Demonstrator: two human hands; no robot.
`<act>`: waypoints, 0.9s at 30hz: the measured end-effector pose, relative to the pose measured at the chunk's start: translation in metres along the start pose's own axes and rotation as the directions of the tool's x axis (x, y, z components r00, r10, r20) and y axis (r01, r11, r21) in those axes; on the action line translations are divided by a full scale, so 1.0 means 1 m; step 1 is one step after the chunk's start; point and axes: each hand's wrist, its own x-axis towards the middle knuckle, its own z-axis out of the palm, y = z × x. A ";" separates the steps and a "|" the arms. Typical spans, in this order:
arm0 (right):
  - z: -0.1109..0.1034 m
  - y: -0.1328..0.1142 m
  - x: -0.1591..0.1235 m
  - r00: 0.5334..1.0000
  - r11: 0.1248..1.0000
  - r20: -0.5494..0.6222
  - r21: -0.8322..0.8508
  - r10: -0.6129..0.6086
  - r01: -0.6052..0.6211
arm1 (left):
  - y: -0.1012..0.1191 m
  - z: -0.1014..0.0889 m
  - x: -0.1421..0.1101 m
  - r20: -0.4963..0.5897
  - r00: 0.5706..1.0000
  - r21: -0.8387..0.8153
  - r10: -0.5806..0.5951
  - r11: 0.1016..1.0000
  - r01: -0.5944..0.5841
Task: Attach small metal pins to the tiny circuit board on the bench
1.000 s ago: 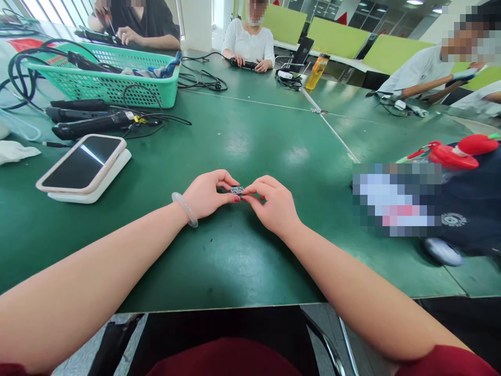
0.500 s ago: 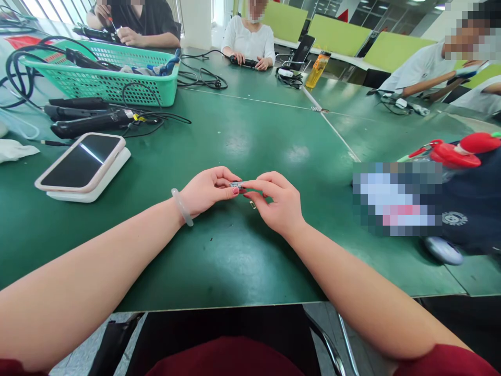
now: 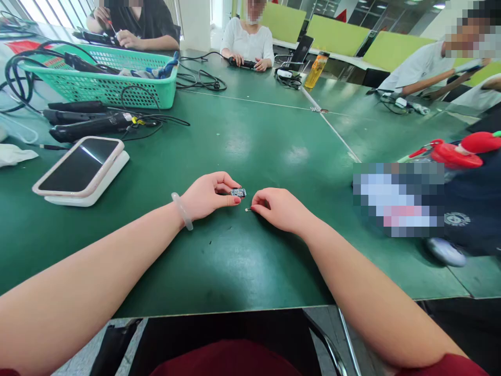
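My left hand (image 3: 205, 196) pinches a small circuit board (image 3: 238, 192) between thumb and fingers, its patterned face turned up to me. A pale bracelet (image 3: 182, 211) circles that wrist. Just right of the board, my right hand (image 3: 279, 209) is closed in a pinch low over the table. At its fingertips shows a tiny gold-coloured metal piece (image 3: 248, 210); its other end is hidden by the fingers. The two hands are apart.
A phone (image 3: 82, 164) lies on a white box at left. Behind it are black corded handles (image 3: 92, 125) and a green basket (image 3: 113, 86) of tools. To the right are a dark bag (image 3: 473, 203) and a mouse (image 3: 446, 251). Several people sit around the green table (image 3: 235, 261).
My right hand has drawn away from the board, down and to the right, closing its fingers at the tiny metal piece. More of the board now shows in my left hand.
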 end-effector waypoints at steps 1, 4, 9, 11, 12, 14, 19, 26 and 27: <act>0.000 0.000 0.000 1.000 1.000 0.000 0.000 0.001 -0.001 | 0.000 0.000 0.000 0.003 1.000 0.006 0.000 1.000 0.000; 0.000 0.000 0.001 1.000 1.000 -0.005 0.009 0.006 -0.006 | 0.000 0.000 -0.001 0.006 1.000 0.008 0.002 1.000 -0.003; 0.000 0.000 0.001 1.000 1.000 0.014 0.020 0.000 -0.001 | 0.000 0.000 0.000 0.009 1.000 0.033 0.003 0.999 -0.003; 0.001 -0.001 0.001 1.000 1.000 0.000 0.008 -0.003 0.003 | 0.000 0.000 0.000 0.010 1.000 0.036 -0.002 0.999 0.001; 0.001 -0.001 0.002 1.000 1.000 -0.007 0.004 -0.003 0.003 | 0.000 0.000 0.000 0.010 1.000 0.038 -0.003 0.999 0.002; 0.003 0.000 0.003 1.000 1.000 -0.021 0.002 0.007 -0.007 | 0.000 0.000 -0.001 0.010 1.000 0.042 0.000 0.999 0.000; 0.004 0.002 0.006 0.996 0.998 -0.067 0.041 0.056 -0.053 | -0.001 0.001 -0.001 0.011 1.000 0.061 0.001 0.998 -0.002; 0.004 0.000 0.004 0.997 0.999 -0.075 -0.038 0.003 -0.006 | 0.000 0.001 -0.001 0.008 1.000 0.113 -0.004 0.994 0.003; 0.005 -0.001 0.005 0.997 0.998 -0.077 -0.062 0.003 -0.007 | 0.001 0.001 -0.001 0.008 1.000 0.124 -0.004 0.992 0.003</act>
